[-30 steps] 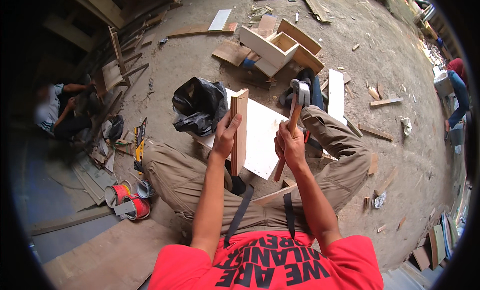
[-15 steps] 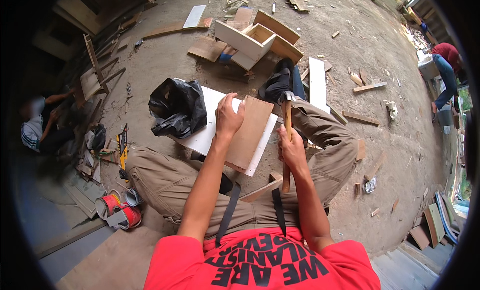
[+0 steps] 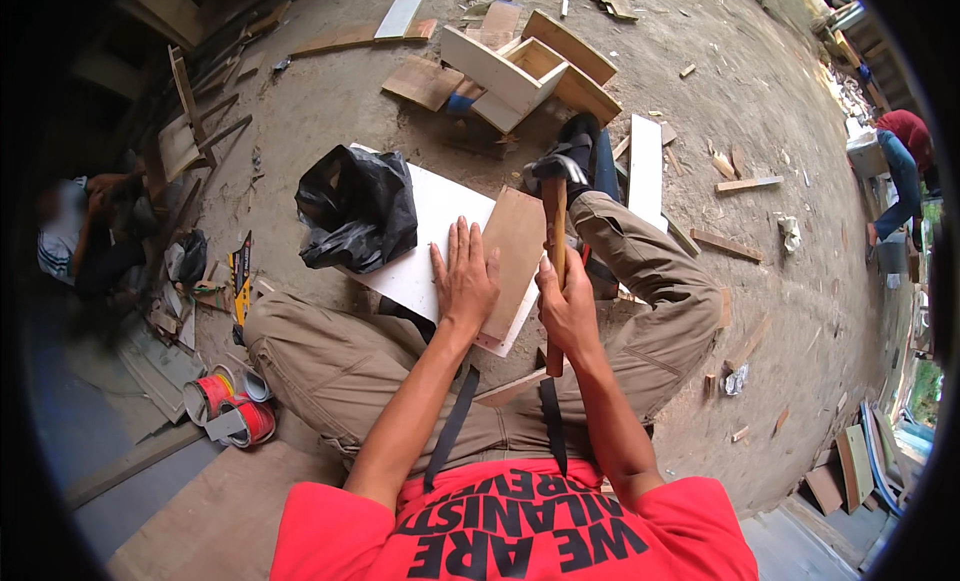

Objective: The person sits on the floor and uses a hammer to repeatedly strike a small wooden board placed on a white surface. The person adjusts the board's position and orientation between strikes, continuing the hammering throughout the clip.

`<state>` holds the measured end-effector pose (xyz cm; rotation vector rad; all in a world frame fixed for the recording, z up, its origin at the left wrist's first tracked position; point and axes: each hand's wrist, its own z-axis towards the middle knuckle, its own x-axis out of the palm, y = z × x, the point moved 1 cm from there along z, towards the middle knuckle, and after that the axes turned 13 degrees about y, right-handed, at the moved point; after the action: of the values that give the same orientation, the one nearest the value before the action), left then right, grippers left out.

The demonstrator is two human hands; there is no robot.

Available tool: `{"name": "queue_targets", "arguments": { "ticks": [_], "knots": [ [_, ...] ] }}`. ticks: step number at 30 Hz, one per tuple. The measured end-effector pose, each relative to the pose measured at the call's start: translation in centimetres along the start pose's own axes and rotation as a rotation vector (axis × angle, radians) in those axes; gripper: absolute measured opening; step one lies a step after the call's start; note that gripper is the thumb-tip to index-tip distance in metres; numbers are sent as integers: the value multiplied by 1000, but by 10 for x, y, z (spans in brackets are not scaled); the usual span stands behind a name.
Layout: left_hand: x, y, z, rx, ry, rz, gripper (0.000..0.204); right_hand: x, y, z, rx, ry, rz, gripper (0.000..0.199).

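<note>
A hammer (image 3: 556,213) stands in the grip of my right hand (image 3: 568,309), its metal head up and its wooden handle running down through my fingers. It is at the right edge of a brown wooden board (image 3: 513,243). That board rests on a white panel (image 3: 432,193) between my legs. My left hand (image 3: 467,289) lies flat, fingers apart, on the white panel and against the brown board's left side. A crumpled black plastic bag (image 3: 357,209) sits on the panel's left part, and its contents cannot be made out.
Ahead lies a wooden drawer-like box (image 3: 515,76) among loose boards. A long white plank (image 3: 645,171) is beyond my right knee. Red cans (image 3: 250,421) and a yellow-black saw (image 3: 241,281) are at left. One person (image 3: 75,231) sits far left; another (image 3: 895,171) bends far right.
My left hand has slid nearer to me and flattened, fingers spread, beside the brown board. My right hand has brought the hammer leftward, to the board's right edge.
</note>
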<state>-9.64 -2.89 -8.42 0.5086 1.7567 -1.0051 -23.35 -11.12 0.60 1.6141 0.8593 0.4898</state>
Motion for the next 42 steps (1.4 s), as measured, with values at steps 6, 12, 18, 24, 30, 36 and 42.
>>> {"name": "queue_targets", "arguments": {
  "ticks": [6, 12, 18, 24, 30, 36, 42],
  "knots": [
    [-2, -3, -3, -15, -21, 23, 61, -10, 72, 6, -188, -137, -125, 42],
    [-3, -5, -1, -12, -32, 24, 62, -6, 11, 19, -60, 49, -372, 40],
    [2, -5, -3, -26, -37, 47, 63, -18, 52, 4, -170, -51, -285, 39],
    [-1, -4, -1, -24, -16, 9, 63, -2, 81, 21, -298, -124, -257, 37],
    [0, -9, -1, -27, -50, 24, 61, -31, 34, 23, -63, 166, -435, 41],
    [3, -6, -4, -31, -66, 27, 62, -37, 113, 19, -136, 99, -191, 43],
    [2, -4, -1, -34, -51, 7, 62, -21, 94, 23, -44, 111, -374, 44]
  ]
}}
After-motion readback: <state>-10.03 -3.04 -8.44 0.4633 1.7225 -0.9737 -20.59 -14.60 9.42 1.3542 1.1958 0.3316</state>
